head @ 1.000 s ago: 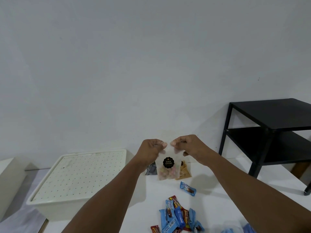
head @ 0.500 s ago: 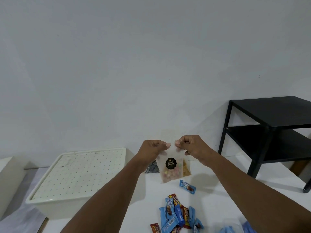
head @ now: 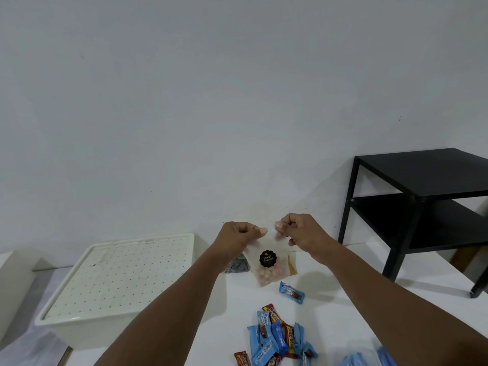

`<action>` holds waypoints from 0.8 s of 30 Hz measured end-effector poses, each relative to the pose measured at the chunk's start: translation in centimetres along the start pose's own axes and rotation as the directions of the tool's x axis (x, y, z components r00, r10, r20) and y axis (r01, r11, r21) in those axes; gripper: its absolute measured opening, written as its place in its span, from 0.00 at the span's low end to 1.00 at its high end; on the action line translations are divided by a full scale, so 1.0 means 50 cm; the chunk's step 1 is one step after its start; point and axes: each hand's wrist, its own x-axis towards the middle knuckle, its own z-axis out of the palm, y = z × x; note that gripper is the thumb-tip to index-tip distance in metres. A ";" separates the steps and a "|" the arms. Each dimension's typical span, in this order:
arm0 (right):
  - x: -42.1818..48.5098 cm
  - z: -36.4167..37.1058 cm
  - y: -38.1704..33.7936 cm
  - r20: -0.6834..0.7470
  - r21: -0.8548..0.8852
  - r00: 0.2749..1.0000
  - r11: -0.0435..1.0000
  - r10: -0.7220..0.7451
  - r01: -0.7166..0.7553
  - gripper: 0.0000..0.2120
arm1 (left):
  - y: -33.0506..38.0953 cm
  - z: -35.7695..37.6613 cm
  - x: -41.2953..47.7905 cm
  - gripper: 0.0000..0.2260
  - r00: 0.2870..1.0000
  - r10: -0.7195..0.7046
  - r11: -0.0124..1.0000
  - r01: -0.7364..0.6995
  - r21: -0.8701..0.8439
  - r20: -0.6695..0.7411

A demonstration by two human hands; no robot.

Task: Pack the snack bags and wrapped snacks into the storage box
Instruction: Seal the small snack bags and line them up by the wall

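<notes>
A clear snack bag (head: 268,268) with a black round label and pastel biscuits hangs in the air in front of me. My left hand (head: 239,235) and my right hand (head: 299,229) each pinch its top edge. The cream storage box (head: 116,281) stands at the left with its dotted lid on. Behind the held bag lie a grey bag (head: 237,266) and a tan bag (head: 292,266), partly hidden. A pile of blue and red wrapped snacks (head: 277,336) lies near me, with one blue bar (head: 291,292) apart from it.
A black two-shelf side table (head: 422,207) stands at the right. A white wall is close behind the white table (head: 343,299). Blue packaging (head: 364,359) shows at the bottom right edge. A pale block (head: 13,283) sits at far left.
Both hands have stayed pinched on the bag's top; the bag has tilted slightly, its bottom swinging left. The view has shifted a little.
</notes>
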 end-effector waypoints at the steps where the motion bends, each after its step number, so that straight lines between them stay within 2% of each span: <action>1: -0.002 0.001 -0.002 0.003 -0.012 1.000 1.000 -0.008 0.008 0.11 | 0.001 0.002 0.000 0.19 1.000 0.004 1.000 -0.004 0.011 0.000; 4: -0.009 0.008 -0.006 0.014 -0.009 1.000 1.000 -0.015 0.015 0.11 | 0.002 0.008 0.002 0.14 1.000 0.016 1.000 -0.016 0.015 -0.019; 9: -0.016 0.009 -0.005 0.066 0.070 0.997 0.996 0.048 -0.052 0.12 | 0.003 0.005 0.005 0.09 0.999 0.037 0.997 -0.036 0.061 -0.006; 13: -0.013 0.007 -0.005 0.091 0.047 0.996 0.999 0.019 -0.023 0.10 | 0.002 0.006 0.001 0.11 1.000 0.015 0.999 -0.014 0.052 -0.008; 16: -0.008 0.007 0.001 0.060 0.036 0.998 0.999 -0.002 0.000 0.10 | -0.001 0.007 -0.006 0.14 1.000 -0.023 1.000 0.023 -0.006 0.007; 21: -0.006 -0.006 0.011 0.008 0.094 0.999 0.994 0.052 -0.052 0.06 | -0.016 -0.033 -0.016 0.13 0.999 -0.049 0.997 0.048 -0.064 -0.023; 24: -0.007 -0.006 0.012 0.017 0.099 0.997 0.993 0.069 -0.071 0.06 | -0.019 -0.042 -0.018 0.11 0.998 -0.018 0.999 0.016 -0.029 -0.061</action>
